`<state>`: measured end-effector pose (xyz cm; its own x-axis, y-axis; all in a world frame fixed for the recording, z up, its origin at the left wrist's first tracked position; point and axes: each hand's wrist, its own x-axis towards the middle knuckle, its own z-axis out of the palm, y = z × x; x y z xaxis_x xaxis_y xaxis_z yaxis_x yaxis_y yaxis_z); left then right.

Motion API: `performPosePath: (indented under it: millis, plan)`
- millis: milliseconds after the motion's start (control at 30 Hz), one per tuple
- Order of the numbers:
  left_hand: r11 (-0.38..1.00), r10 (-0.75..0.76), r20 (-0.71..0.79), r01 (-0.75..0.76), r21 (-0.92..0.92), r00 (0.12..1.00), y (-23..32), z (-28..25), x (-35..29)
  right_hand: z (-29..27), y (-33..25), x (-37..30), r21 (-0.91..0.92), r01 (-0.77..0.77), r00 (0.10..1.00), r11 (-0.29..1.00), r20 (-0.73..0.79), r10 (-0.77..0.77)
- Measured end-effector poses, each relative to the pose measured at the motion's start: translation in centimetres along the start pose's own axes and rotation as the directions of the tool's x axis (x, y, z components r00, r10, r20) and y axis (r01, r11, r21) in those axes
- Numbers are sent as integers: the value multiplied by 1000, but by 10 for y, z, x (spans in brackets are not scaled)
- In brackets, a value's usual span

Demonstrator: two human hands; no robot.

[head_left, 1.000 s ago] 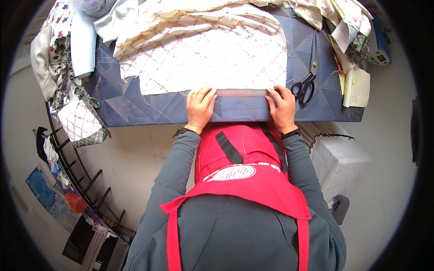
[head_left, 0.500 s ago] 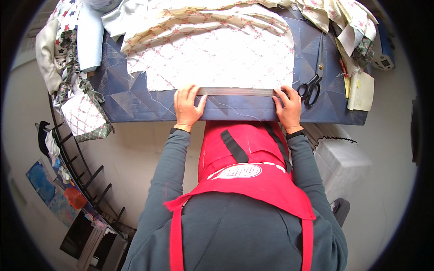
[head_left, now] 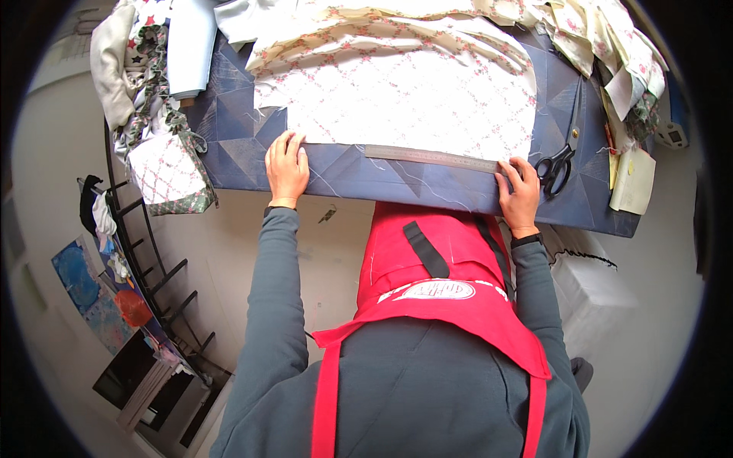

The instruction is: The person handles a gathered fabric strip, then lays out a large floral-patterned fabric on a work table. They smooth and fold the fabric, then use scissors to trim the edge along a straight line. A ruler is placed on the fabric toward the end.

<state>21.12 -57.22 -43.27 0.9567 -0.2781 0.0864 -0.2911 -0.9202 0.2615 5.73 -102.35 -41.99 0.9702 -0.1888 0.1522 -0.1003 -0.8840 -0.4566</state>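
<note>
A white cloth with a pink floral pattern (head_left: 412, 103) is spread on the dark blue table cover (head_left: 237, 164). Along its near edge lies a flat metal-grey ruler (head_left: 427, 157). My right hand (head_left: 521, 195) rests its fingertips at the ruler's right end, thumb apart from the fingers. At the cloth's near left corner, my left hand (head_left: 288, 169) lies with fingers extended; what is under the fingertips is hidden. Beyond my right hand are black-handled scissors (head_left: 563, 156), blades pointing away.
Bunched fabrics (head_left: 134, 69) and a patterned cloth piece (head_left: 172, 175) hang over the table's left side. A pale blue roll (head_left: 191, 46) stands beside them. More folded floral cloth (head_left: 603, 46) and a yellowish paper (head_left: 632, 179) lie at the right. Loose threads cross the near edge.
My left hand has moved left, off the ruler's left end to the cloth's near corner. My right hand stays at the ruler's right end. The whole view has shifted slightly.
</note>
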Motion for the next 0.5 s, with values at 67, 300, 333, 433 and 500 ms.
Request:
performPosePath:
  millis: [67,300,333,433,500]
  plan:
    - [999,33,3,-33,25,999,-6,-4,-3,1,0,-1,-8,11,1000,1000,-4,-11]
    - [992,75,-22,-72,106,997,0,-2,-9,0,1,1,-2,12,1000,1000,-6,-12]
    - [989,61,-44,-54,136,997,6,-2,-9,-1,-1,1,-15,3,1000,1000,-12,-3]
    - [988,80,-179,-55,143,981,33,1,-8,-5,-3,3,-25,27,999,999,-29,-28]
    - [999,5,-152,-12,-42,988,67,7,-10,-12,4,6,44,17,998,999,-61,-14]
